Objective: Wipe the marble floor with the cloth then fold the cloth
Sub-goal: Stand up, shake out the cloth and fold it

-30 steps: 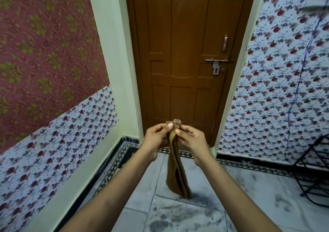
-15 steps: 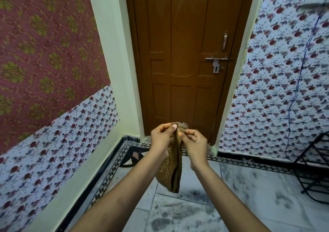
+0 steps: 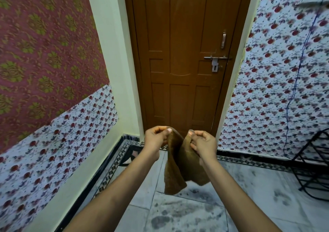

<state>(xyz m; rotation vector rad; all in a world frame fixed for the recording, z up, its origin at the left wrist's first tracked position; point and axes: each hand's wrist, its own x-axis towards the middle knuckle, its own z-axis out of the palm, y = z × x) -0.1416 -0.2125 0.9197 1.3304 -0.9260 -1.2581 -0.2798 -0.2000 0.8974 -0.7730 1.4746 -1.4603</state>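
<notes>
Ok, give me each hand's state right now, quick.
Left hand: pinches the top edge of the brown cloth, held up off the floor.
Right hand: pinches the same cloth's top edge, a little apart from the left.

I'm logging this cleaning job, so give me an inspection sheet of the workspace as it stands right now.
Surface: marble floor shows dark smudges in the foreground; patterned border tiles run along the walls.
Job's things: brown cloth hangs in the air, off the floor, its lower corners loose.
Clutter: black wire rack stands at the right edge.
Grippers: left hand pinches one top corner of the cloth; right hand pinches the other, the two hands apart.
Cables: blue cord hangs down the right wall.
Surroundings: closed wooden door with a metal latch; floral wallpaper on both sides.
</notes>
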